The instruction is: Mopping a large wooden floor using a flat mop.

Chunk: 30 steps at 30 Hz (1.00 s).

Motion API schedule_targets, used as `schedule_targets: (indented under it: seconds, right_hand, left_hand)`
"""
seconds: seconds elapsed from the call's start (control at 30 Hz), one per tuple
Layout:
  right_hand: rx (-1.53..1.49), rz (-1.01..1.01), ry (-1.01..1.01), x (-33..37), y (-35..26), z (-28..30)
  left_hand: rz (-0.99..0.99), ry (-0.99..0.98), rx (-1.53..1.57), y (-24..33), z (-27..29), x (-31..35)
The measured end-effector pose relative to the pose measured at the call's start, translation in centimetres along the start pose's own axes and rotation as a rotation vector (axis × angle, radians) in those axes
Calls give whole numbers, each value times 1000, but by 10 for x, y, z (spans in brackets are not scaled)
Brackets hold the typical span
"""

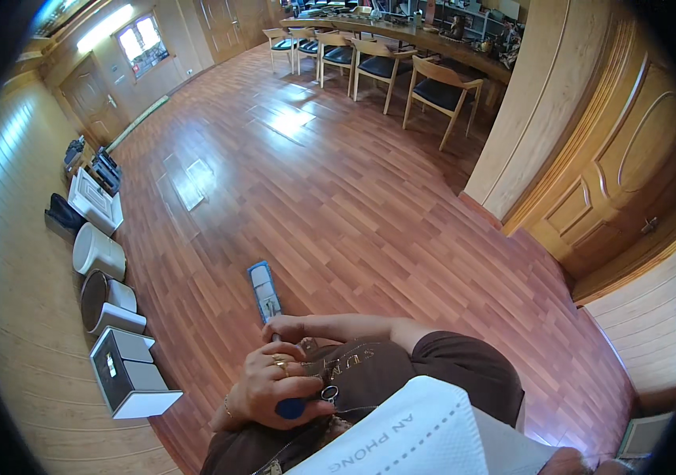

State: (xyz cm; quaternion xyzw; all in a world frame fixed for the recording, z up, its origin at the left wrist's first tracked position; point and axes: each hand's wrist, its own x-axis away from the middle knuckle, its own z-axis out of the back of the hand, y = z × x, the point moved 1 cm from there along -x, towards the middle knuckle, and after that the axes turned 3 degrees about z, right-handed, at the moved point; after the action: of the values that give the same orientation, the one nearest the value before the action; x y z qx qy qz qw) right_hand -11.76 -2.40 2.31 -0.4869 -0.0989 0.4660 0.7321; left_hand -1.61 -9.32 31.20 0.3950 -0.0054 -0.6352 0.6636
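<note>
"What stands along the long brown wooden bench (pixel 469 57)?"

"Pale wooden chairs with black seats (pixel 438 94), in a row."

"And left of the bench?"

"A bright rectangular window (pixel 143 47) and a glowing white tube light (pixel 105 28). Glossy reddish-brown plank flooring (pixel 314 198) spreads before the bench."

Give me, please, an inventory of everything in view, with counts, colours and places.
Mop head: 1, blue and grey-white, on the floor
Mop handle: 1, blue end, lower middle
Floor: 1, reddish brown, throughout
Chairs: 5, pale wood, black seats, along the counter
Counter: 1, brown, far end
Counter items: several, mixed, too small to tell
Doors: at least 3, brown, right, far left and back
Window: 1, bright, upper left
Light: 1, white, upper left
Rounded containers: 2, white, left wall
Panelled box: 1, white and grey, lower left
Face mask: 1, white, lower edge
Shirt: 1, dark brown, lower middle
Left grip: 1, gold rings, around the mop handle near its blue end
Right grip: 1, bare, around the mop handle nearer the mop head
</note>
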Motion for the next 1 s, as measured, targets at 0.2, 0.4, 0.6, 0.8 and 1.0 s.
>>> schedule_targets:
  seconds: [0.2,0.4,0.6,0.8,1.0]
  right_hand:
    - [32,-48,145,13,46,29]
    - [115,-106,407,46,69,63]
    - [353,-282,566,116,94,108]
    - [467,-595,767,172,65,118]
    - [509,-884,984,237,53,96]
  left_hand:
    - [-17,43,44,-30,3,-2]
    - [-48,28,41,-58,8,-4]
    - [-131,-3,214,-112,12,-29]
    - [-220,-140,384,-157,9,-47]
    - [-169,-283,621,-204,-6,-63]
